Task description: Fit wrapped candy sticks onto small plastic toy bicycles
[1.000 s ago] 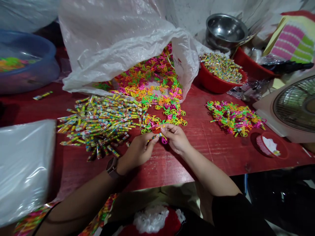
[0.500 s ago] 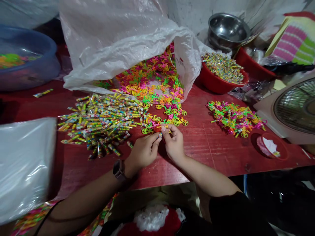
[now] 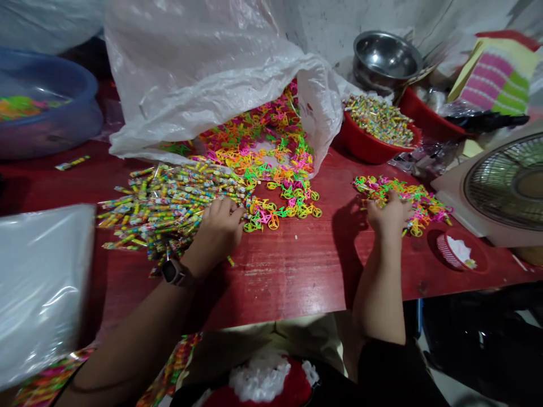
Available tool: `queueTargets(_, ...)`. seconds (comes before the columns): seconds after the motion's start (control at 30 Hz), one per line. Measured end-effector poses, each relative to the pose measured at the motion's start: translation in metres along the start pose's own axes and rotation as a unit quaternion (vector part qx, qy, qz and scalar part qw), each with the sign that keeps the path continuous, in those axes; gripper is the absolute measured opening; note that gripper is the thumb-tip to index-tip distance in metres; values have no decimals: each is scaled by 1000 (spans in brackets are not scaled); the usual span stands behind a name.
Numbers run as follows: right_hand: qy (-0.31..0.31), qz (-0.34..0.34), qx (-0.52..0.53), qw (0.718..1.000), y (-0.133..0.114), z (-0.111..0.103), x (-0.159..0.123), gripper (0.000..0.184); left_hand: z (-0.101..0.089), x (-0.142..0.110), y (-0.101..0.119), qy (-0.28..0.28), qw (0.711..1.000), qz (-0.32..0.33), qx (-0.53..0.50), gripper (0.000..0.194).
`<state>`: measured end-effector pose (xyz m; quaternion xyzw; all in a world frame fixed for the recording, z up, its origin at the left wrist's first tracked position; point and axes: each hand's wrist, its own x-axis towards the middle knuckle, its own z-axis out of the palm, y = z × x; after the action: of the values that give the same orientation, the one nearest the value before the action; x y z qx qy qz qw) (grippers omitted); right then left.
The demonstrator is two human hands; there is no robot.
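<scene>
Left hand (image 3: 221,225) sits at the right edge of the wrapped-stick pile (image 3: 163,195), fingers bent and bunched narrow; can't tell if it grips a stick. Right hand (image 3: 387,216) is well apart, low over the right-hand pile (image 3: 418,212) of bright bicycle-shaped bits; fingers point down, tips partly hidden, so can't tell wide or narrow, or if anything's in it. Layout reads as one stock per side: sticks by the left hand, loose bicycle pieces (image 3: 303,200) in the middle, likely so neither arm has to cross. Plastic bag (image 3: 199,73) lies on its side, mouth facing the person, probably so pieces spill onto the red table (image 3: 275,282) within reach. Right-hand pile stands off by itself, likely to avoid mixing with the loose pieces. Red bowl (image 3: 360,142) full of small wrapped items is parked behind, presumably to leave the front edge free for forearms.
</scene>
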<state>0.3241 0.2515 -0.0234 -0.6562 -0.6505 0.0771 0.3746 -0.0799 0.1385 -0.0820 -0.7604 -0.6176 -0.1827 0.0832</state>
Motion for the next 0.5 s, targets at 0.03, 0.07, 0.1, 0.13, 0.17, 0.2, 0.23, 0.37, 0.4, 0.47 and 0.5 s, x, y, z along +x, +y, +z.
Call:
queueTargets(0.03,7,-3,-59,998,-2,6,-4,42,3,0,0,-6,1000,4,8,20)
queueTargets(0.07,1,-13,-96,995,-8,16,-9,39,5,0,0,-10,1000,7,11,19)
queueTargets(0.1,-45,-45,-106,992,-18,27,-16,36,7,1,1,-12,1000,7,9,17)
queueTargets(0.13,-118,-96,-105,983,-29,39,-24,35,8,1,1,-14,1000,7,4,16)
queueTargets(0.17,-180,-143,-101,968,-40,51,-31,38,9,1,1,-13,1000,5,-4,16)
queueTargets(0.2,-221,-177,-99,954,-50,62,-38,42,10,2,1,-9,1000,1,-18,17)
queueTargets(0.23,-245,-199,-102,943,-58,71,-43,45,10,2,1,-4,999,-5,-38,17)
queueTargets(0.37,-273,-204,-84,936,-64,87,-49,17,6,2,6,24,986,-53,-155,19)
queueTargets(0.4,-278,-187,-69,940,-62,88,-48,9,4,1,9,24,980,-65,-186,19)
queueTargets(0.47,-291,-146,-41,945,-56,86,-46,11,-1,0,16,8,966,-76,-247,21)
queueTargets(0.5,-302,-124,-29,945,-53,86,-45,15,-3,-1,21,-8,958,-74,-277,22)
